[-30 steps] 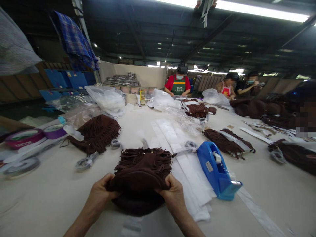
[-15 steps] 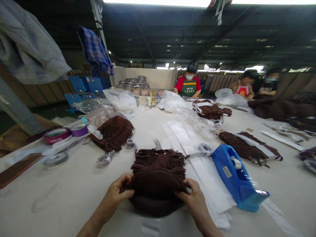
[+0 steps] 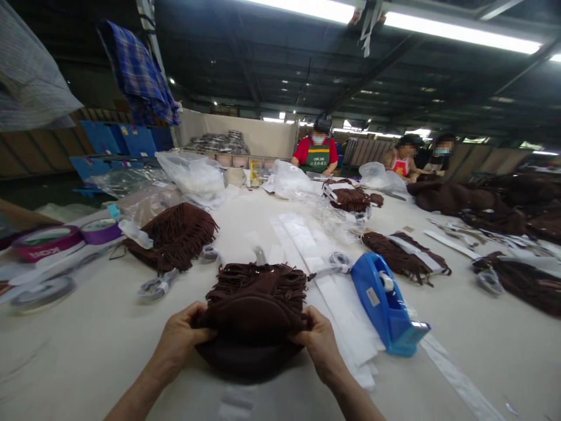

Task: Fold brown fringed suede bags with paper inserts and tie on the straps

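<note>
A dark brown fringed bag [image 3: 254, 316] lies on the pale table in front of me, its rounded edge towards me and its fringe on the far side. My left hand [image 3: 186, 333] pinches the bag's left edge between thumb and fingers. On the opposite edge, my right hand [image 3: 315, 336] grips it the same way. Some fingertips are hidden behind the bag. A grey wrapped strap end [image 3: 259, 255] sticks up just past the fringe. White paper strips [image 3: 346, 316] lie right of the bag, beside a blue tape dispenser [image 3: 388, 304].
Another fringed bag [image 3: 175, 234] and a wrapped coil [image 3: 158, 285] lie to the left, near purple tape rolls [image 3: 101, 230]. Wrapped fringed bags [image 3: 405, 256] lie on the right. Clear plastic bags [image 3: 193, 175] lie farther back. A co-worker in a green apron [image 3: 317, 155] is across the table.
My view has turned right and tilted up a little, so the scene sits farther left. Both hands keep their hold on the bag's edges.
</note>
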Demonstrator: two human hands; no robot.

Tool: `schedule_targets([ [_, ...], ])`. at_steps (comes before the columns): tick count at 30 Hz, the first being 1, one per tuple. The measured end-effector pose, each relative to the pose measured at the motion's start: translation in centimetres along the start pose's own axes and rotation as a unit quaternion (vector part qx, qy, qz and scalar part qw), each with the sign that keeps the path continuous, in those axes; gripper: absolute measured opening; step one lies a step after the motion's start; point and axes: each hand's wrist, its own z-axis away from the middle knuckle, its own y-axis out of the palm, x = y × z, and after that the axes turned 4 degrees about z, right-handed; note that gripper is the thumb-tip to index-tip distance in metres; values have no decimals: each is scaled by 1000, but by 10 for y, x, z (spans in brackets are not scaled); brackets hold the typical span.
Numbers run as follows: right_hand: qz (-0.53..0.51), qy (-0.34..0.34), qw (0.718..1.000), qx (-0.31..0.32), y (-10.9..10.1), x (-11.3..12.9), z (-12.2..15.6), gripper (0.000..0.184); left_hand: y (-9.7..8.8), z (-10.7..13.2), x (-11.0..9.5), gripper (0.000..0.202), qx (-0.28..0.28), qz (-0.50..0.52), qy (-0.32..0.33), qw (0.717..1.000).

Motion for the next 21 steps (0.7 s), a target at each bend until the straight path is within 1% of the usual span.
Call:
schedule_targets([
  [2, 13, -8, 1000, -23, 4, -4, 0, 22, 0, -2, 9, 23, -13, -7, -7, 1000],
  [5, 27, -19, 999, -35, 7, -9, 0, 22, 1, -4, 20, 25, -35, -40, 12, 998],
  [8, 43, -25, 998, -35, 5, -11, 0, 22, 2, -3, 22, 24, -50, -52, 29, 997],
  [11, 34, -9, 999, -32, 0, -14, -2, 22, -1, 3, 14, 22, -29, -37, 29, 998],
  [14, 10, 15, 999, -27, -3, -17, -4, 24, -7, 11, 7, 30, 36, 17, 14, 999],
  [16, -5, 28, 999, -21, -3, -19, -5, 25, -10, 12, 7, 31, 58, 51, 3, 997],
  [17, -10, 31, 999, -19, -3, -20, -5, 25, -11, 11, 8, 29, 57, 58, 1, 997],
  [21, 8, 30, 999, -19, -3, -19, -5, 26, -6, 5, 11, 21, 12, 50, 4, 999],
])
